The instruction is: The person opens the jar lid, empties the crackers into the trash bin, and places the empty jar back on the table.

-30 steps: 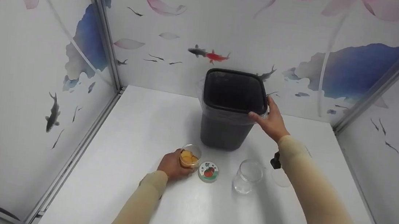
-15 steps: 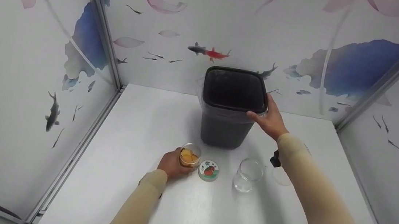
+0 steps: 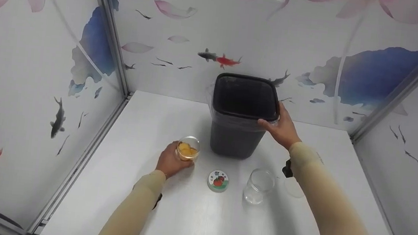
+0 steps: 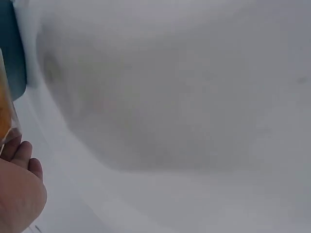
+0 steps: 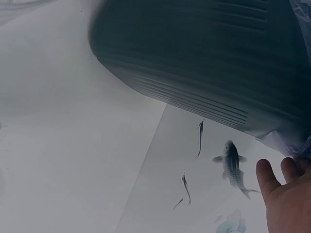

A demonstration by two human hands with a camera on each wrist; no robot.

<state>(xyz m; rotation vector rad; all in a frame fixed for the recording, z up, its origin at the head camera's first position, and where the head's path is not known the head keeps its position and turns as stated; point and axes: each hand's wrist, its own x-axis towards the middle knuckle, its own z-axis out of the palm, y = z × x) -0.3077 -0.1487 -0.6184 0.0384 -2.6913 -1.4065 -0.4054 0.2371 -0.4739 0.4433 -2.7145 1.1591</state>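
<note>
In the head view my left hand (image 3: pixel 172 161) grips a small clear jar (image 3: pixel 189 141) with orange-yellow pieces inside. The jar is left of the bin and apart from it; at the left edge of the left wrist view a strip of the jar (image 4: pixel 6 109) shows above curled fingers. My right hand (image 3: pixel 284 129) holds the near right corner of a dark grey trash bin (image 3: pixel 234 141), its thumb on the front of the rim. A clear bag (image 3: pixel 245 123) lines the bin. In the right wrist view the fingertips touch the bag, partly cut off by the frame.
A round white piece with a red fruit picture (image 3: pixel 218 180) lies in front of the bin. To its right stands a clear jar (image 3: pixel 256 191). A clear disc (image 3: pixel 295 188) lies beside my right forearm. Printed panels (image 3: pixel 159 78) wall the white table.
My left hand has moved left and away from me with the jar, leaving the round fruit-picture piece behind. The right hand stays on the bin's corner.
</note>
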